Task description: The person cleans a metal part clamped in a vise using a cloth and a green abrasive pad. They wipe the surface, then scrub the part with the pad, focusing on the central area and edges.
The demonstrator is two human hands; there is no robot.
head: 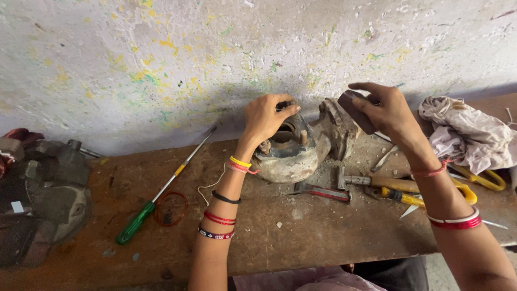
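Your left hand (265, 117) grips the top rim of the rusty metal housing (293, 153) on the workbench (280, 226), while your right hand (386, 110) pinches a dark rectangular block (356, 110) just right of and above it.

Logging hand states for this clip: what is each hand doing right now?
Left hand: closed, fingers gripping the top of the round metal part on the bench.
Right hand: closed on a dark rectangular block, held above the bench.

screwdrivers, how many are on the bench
1: a green-handled screwdriver lies on the wooden bench, left of the left hand. The tool pile by the right hand may hide others.
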